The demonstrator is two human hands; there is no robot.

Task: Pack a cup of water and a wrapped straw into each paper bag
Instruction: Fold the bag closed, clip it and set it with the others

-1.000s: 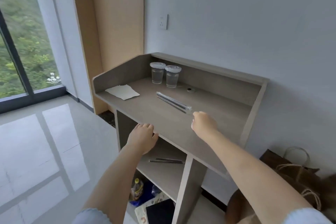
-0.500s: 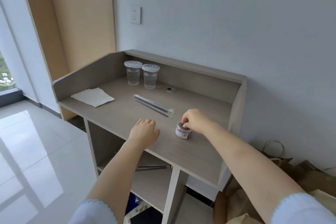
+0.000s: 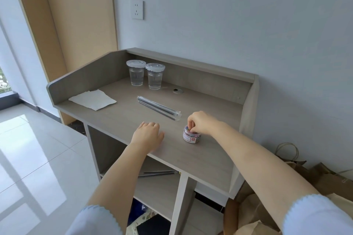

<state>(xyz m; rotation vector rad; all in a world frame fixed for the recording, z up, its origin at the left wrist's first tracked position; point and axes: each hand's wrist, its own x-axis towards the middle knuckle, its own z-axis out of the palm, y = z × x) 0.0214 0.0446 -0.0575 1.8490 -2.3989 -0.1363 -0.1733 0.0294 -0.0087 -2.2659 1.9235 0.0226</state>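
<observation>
The right hand (image 3: 200,123) rests on top of a small clear jar (image 3: 191,136) of coloured clips near the front right of the desk (image 3: 200,158). Its fingertips are curled into the jar mouth; whether they pinch a clip cannot be told. Half a second ago the same hand sat on the jar in the same spot; one second ago it hovered above the desk with the jar hidden.

The left hand (image 3: 148,135) lies flat on the desk near the front edge, fingers relaxed and holding nothing, as in both earlier frames.

Two lidded cups of water (image 3: 146,75) stand side by side at the back of the desk. The wrapped straws (image 3: 159,108) lie in a bundle in the middle, between the cups and the jar, just beside the right hand. Cups and straws have not shifted. A paper napkin (image 3: 93,99) lies at the left. Brown paper bags (image 3: 328,175) sit on the floor to the right of the desk. More straws (image 3: 158,173) lie on the lower shelf.
</observation>
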